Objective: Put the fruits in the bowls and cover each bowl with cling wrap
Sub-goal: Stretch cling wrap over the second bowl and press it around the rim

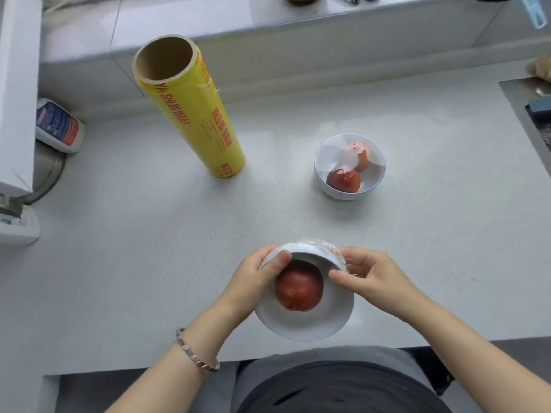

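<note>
The yellow printed roll of cling wrap (190, 114) is standing upright, well apart from the hands. The left hand (256, 278) is gripping the left rim of the near white ceramic bowl (304, 326), which is tilting toward the person with one round red fruit (299, 289) inside. Beyond, a second white bowl (320, 174) is sitting wrapped. The right hand (369, 272) is pinching clear film (328, 247) against the right rim. Tilting further risks the fruit rolling and pulling the film loose.

Pale speckled counter (149, 248). Yellow cling wrap roll (190, 114) upright, back left. Covered bowl (347, 194) right of centre, well apart from roll. White bottle (58, 126) on side, far left.
</note>
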Demonstrator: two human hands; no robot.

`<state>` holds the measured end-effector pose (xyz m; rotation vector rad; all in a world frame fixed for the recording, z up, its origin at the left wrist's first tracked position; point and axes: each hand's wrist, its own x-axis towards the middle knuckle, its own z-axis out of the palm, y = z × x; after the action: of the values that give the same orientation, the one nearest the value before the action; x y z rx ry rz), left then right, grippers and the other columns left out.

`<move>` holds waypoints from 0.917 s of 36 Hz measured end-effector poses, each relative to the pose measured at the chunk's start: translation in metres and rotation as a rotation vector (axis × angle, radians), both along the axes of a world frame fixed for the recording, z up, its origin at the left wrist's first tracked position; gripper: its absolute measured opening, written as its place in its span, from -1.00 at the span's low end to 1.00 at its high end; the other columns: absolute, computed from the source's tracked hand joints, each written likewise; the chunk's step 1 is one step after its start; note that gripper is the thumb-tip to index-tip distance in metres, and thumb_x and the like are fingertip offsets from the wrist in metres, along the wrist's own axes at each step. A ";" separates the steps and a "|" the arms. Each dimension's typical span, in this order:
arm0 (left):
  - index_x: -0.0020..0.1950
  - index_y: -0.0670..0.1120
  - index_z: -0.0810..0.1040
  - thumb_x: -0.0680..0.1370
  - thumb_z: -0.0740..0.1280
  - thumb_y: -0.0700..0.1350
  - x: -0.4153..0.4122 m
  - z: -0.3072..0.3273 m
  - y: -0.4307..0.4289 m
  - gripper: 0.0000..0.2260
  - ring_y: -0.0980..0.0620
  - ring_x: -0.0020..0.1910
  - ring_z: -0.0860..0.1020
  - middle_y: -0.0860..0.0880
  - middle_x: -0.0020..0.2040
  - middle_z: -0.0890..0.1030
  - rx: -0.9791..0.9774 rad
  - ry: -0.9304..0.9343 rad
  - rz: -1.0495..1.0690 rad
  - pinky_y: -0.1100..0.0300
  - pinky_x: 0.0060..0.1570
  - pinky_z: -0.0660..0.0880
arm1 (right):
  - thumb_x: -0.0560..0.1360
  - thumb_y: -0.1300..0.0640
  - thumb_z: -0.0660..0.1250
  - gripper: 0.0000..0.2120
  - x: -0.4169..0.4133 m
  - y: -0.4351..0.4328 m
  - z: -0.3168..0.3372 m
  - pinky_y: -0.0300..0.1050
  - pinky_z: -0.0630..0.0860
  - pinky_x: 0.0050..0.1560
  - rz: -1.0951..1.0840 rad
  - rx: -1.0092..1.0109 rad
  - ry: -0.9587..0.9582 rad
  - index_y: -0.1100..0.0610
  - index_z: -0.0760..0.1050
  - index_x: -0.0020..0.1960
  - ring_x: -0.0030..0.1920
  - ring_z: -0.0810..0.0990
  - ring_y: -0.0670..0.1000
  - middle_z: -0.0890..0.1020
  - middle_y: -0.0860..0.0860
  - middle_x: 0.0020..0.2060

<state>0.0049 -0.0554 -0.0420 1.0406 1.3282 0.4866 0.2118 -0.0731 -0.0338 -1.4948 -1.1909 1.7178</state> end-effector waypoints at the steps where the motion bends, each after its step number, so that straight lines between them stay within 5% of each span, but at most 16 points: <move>1: 0.01 0.05 0.61 0.22 0.26 0.40 0.003 0.000 -0.002 -0.44 0.15 -0.04 0.62 0.05 -0.03 0.66 0.028 0.011 0.019 0.27 -0.05 0.50 | 0.41 0.27 0.41 -0.71 0.000 0.000 0.001 -0.18 0.58 0.00 0.021 -0.003 -0.013 -0.08 0.59 0.01 -0.06 0.67 0.05 0.70 0.01 -0.07; 5: 0.00 -0.02 0.62 0.08 0.28 0.56 0.004 -0.008 -0.010 -0.21 0.14 -0.08 0.62 0.03 -0.09 0.67 0.098 0.046 0.088 0.35 -0.14 0.48 | 0.38 0.22 0.44 -0.63 0.004 0.000 0.006 -0.21 0.57 0.03 0.131 -0.041 -0.031 -0.10 0.50 0.11 -0.04 0.65 -0.01 0.66 0.04 0.00; 9: -0.06 0.03 0.62 0.12 0.38 0.39 0.005 -0.004 -0.016 -0.43 0.15 -0.10 0.61 0.08 -0.14 0.68 0.129 0.039 0.136 0.37 -0.15 0.50 | 0.34 -0.02 0.39 -0.64 0.001 -0.001 0.014 -0.29 0.54 0.04 0.151 -0.073 -0.035 -0.10 0.51 0.13 0.00 0.64 -0.12 0.65 -0.03 0.02; 12: -0.10 0.08 0.60 0.15 0.36 0.30 0.007 0.000 -0.016 -0.56 0.23 -0.14 0.60 0.18 -0.19 0.67 0.143 0.048 0.145 0.41 -0.16 0.48 | 0.43 0.06 0.37 -0.85 -0.007 0.002 0.020 -0.44 0.49 -0.14 0.015 -0.040 -0.065 -0.02 0.58 0.00 -0.12 0.65 -0.16 0.67 -0.02 -0.07; 16: -0.12 0.12 0.59 0.13 0.38 0.29 0.007 0.002 -0.018 -0.58 0.28 -0.16 0.58 0.23 -0.21 0.66 0.167 0.079 0.125 0.44 -0.17 0.46 | 0.40 0.09 0.42 -0.97 -0.015 0.011 0.024 -0.36 0.48 -0.14 0.000 -0.017 -0.143 0.04 0.61 -0.19 -0.22 0.63 -0.14 0.68 -0.05 -0.21; 20: -0.11 0.10 0.61 0.14 0.38 0.30 0.006 0.001 -0.021 -0.57 0.25 -0.15 0.60 0.13 -0.17 0.67 0.170 0.073 0.121 0.42 -0.16 0.47 | 0.45 0.13 0.38 -0.87 -0.018 0.018 0.027 -0.44 0.40 -0.26 0.057 -0.022 -0.184 0.08 0.59 -0.28 -0.36 0.51 -0.23 0.61 -0.08 -0.36; 26: -0.07 0.10 0.61 0.15 0.38 0.32 0.006 0.002 -0.020 -0.54 0.15 -0.09 0.61 0.10 -0.14 0.67 0.169 0.096 0.062 0.32 -0.10 0.50 | 0.54 0.16 0.25 -0.77 -0.020 0.024 0.025 -0.28 0.35 -0.30 0.030 -0.039 -0.180 0.11 0.44 -0.30 -0.44 0.39 -0.11 0.47 -0.06 -0.46; 30: -0.08 0.10 0.61 0.13 0.41 0.32 0.006 0.004 -0.020 -0.53 0.13 -0.09 0.60 0.09 -0.14 0.66 0.195 0.113 0.041 0.30 -0.09 0.50 | 0.53 0.16 0.26 -0.82 -0.016 0.034 0.025 -0.36 0.31 -0.37 0.087 -0.222 -0.161 0.12 0.45 -0.25 -0.44 0.35 -0.12 0.44 -0.01 -0.42; 33: -0.10 0.16 0.58 0.10 0.41 0.33 0.006 0.004 -0.020 -0.55 0.18 -0.08 0.59 0.14 -0.13 0.66 0.213 0.155 0.036 0.36 -0.08 0.48 | 0.50 0.12 0.31 -0.86 -0.007 0.044 0.028 -0.28 0.37 -0.24 0.224 -0.445 -0.085 0.15 0.49 -0.20 -0.39 0.40 -0.10 0.45 -0.01 -0.41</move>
<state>0.0111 -0.0756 -0.0376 1.2524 1.4562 0.5939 0.2050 -0.0292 -0.0063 -1.7552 -1.0984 2.1986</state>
